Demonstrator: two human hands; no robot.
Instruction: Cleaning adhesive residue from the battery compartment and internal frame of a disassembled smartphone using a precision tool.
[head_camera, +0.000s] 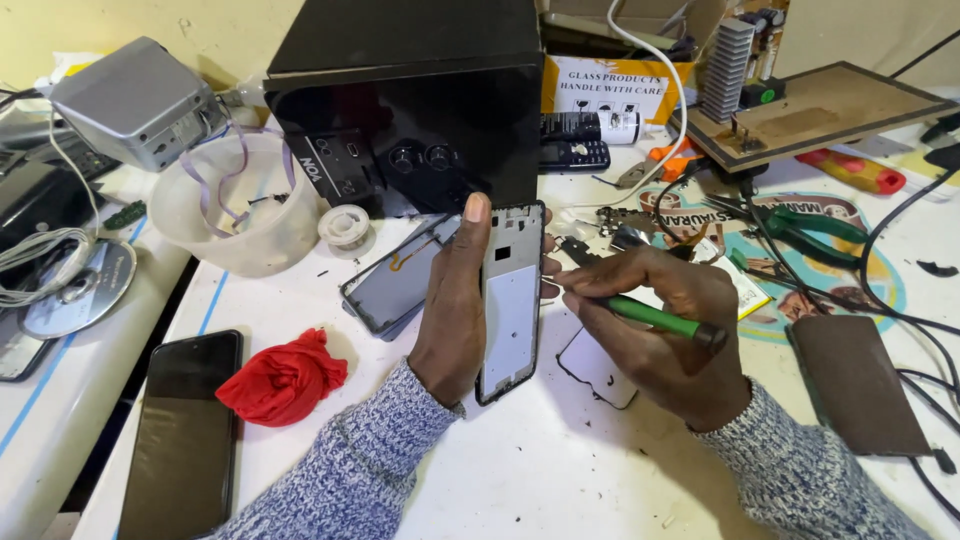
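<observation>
Two bare hands are seen at work over a white table (520, 470), both in grey-blue knit sleeves. A phone frame (511, 300), black-edged w/ a pale inner plate, is held upright near the table's middle by the left hand (452, 310); the hand is closed around its left edge, index finger stretched up along it. A green-handled tool (655, 320) is gripped pen-style by the right hand (665, 330), fingers closed on it, its tip brought to the frame's right edge approx. halfway up.

Just left of the frame, behind the left hand, a grey phone panel (395, 285) is laid flat. Nearer and further left, a red cloth (283, 378) is bunched beside a dark phone (185, 430) lying screen up. At the far side a black box w/ knobs (410, 100) is stood, a white tub (235, 210) to its left. Green pliers (805, 225) are laid at far right, and a brown flat case (860, 385) at near right.
</observation>
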